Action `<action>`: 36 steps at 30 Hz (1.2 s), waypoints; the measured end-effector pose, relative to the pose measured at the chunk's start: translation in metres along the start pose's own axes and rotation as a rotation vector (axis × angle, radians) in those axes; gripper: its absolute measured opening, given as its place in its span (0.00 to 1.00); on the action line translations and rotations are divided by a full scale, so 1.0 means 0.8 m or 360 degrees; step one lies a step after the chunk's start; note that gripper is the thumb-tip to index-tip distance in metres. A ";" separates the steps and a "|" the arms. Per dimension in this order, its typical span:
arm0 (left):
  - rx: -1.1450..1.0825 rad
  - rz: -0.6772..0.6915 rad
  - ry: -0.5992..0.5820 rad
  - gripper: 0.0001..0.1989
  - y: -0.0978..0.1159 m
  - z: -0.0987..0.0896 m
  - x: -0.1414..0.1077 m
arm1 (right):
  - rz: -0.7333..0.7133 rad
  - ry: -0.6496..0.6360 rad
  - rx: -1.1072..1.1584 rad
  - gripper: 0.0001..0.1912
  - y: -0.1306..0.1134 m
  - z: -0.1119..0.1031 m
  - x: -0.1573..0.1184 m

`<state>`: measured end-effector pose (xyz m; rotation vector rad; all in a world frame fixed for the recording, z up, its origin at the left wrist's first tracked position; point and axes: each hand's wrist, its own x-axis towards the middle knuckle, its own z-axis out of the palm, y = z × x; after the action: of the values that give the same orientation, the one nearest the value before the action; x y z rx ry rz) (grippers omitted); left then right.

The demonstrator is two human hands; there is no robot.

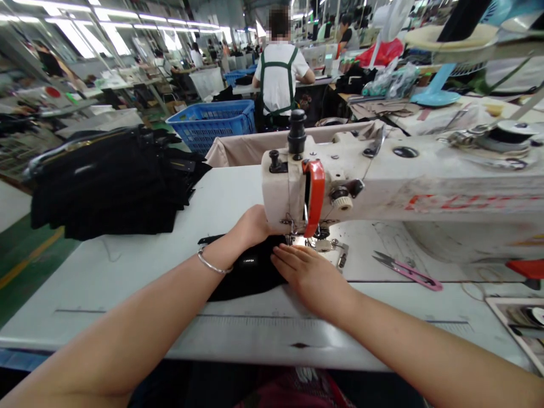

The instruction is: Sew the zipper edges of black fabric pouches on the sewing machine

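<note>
A black fabric piece [250, 283] with a small light label lies under the head of a white sewing machine [276, 192]. My left hand [254, 224] rests at the far side of the fabric, close against the machine head, which hides its fingers. On the near right part of the fabric, my right hand [312, 277] lies flat with its fingers stretched toward the needle area. A lamp glow lights the spot around the presser foot. To the right on the table is a pair of thread snips [410, 272] with pink handles.
Black fabric pieces [110, 181] are heaped at the table's left. Beyond stand a blue crate [212, 122] and a beige cloth-lined bin [238, 148]. A person [278, 79] in a white top sits ahead, back turned. A parts tray [510, 323] is at the right edge.
</note>
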<state>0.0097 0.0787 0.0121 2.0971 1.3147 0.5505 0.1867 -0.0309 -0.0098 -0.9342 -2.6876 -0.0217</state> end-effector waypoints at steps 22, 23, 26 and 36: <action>0.0802 0.0301 0.0172 0.10 0.029 0.024 -0.062 | 0.0125 0.0080 -0.0072 0.21 -0.020 -0.008 -0.021; 0.0820 0.0406 0.0197 0.11 0.029 0.025 -0.075 | 0.0135 0.0072 -0.0065 0.21 -0.020 -0.009 -0.022; 0.0819 0.0766 0.0139 0.15 0.025 0.028 -0.101 | 0.0155 0.0043 -0.0057 0.22 -0.022 -0.011 -0.021; 0.0852 0.0854 -0.0002 0.17 0.015 0.027 -0.097 | 0.0125 -0.0040 0.0059 0.22 -0.011 -0.041 -0.038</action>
<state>-0.0022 -0.0013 0.0016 2.9250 0.9540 0.4381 0.2131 -0.0598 0.0137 -1.0344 -2.6625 0.0567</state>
